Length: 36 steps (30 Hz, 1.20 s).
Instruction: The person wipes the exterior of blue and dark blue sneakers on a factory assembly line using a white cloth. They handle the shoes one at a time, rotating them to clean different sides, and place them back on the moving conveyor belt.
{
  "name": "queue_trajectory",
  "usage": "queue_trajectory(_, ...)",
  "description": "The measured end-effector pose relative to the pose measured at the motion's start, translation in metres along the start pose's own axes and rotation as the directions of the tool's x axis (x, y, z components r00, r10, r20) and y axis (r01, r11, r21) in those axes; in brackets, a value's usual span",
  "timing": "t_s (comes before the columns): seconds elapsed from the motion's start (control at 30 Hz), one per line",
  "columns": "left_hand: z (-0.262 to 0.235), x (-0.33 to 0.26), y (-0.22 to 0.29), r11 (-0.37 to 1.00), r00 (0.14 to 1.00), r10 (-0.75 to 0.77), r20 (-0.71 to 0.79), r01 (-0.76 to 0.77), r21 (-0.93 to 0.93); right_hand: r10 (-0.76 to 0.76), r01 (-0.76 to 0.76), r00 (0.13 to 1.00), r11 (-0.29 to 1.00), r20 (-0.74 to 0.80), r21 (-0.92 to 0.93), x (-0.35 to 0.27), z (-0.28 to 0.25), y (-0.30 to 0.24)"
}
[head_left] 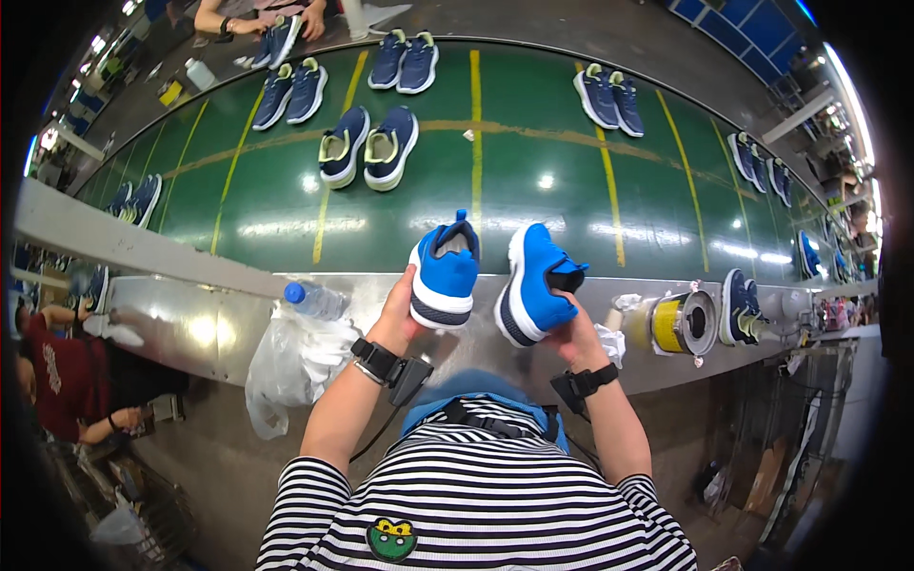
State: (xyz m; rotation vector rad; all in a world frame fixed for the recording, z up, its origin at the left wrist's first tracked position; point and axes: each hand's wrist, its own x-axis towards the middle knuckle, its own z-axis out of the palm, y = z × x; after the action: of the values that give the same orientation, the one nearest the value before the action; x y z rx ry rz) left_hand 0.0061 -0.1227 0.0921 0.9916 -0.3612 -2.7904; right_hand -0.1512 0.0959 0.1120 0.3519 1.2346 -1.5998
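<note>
Bright blue sneakers with white and dark soles are in both my hands, held up above the near metal ledge. My left hand [396,312] grips one blue sneaker [447,278] from its outer side, heel toward me and opening upward. Closed round the other blue sneaker [535,290] is my right hand [575,335]; that shoe is tilted, showing its white sole edge on the left and its opening on the right. A small gap separates the two shoes. Most of my fingers are hidden behind them. Both wrists carry black straps with small boxes.
Beyond the metal ledge [200,319] runs a green conveyor belt [533,181] with yellow lines and several navy sneaker pairs. A bottle [319,300] and plastic bag [281,366] lie left, a yellow tin [671,324] right. Across the belt, another person's hands hold a navy shoe [284,40].
</note>
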Motion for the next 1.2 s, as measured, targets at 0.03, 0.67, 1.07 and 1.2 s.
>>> queue_trajectory(0.03,0.001,0.004,0.001,0.999,0.999,-0.011,0.049,0.013,-0.033,0.000,-0.004,0.997,0.999,0.071,0.043,0.009,-0.003,0.000)
queue_trajectory(0.67,0.067,0.263,-0.052,0.538,0.954,0.222,0.203,-0.294,0.790,-0.406,0.325,0.908,0.835,-0.099,-0.443,0.160,-0.062,-0.141)
queue_trajectory(1.07,0.021,0.132,0.194,-0.724,0.776,0.621,0.110,0.514,0.460,-0.800,0.547,0.580,0.524,-0.156,-0.653,0.104,-0.058,-0.111)
queue_trajectory(1.2,0.011,0.162,0.212,-0.777,0.874,0.486,-0.009,0.437,0.453,-0.730,0.536,0.680,0.561,-0.071,-0.631,0.082,-0.049,-0.074)
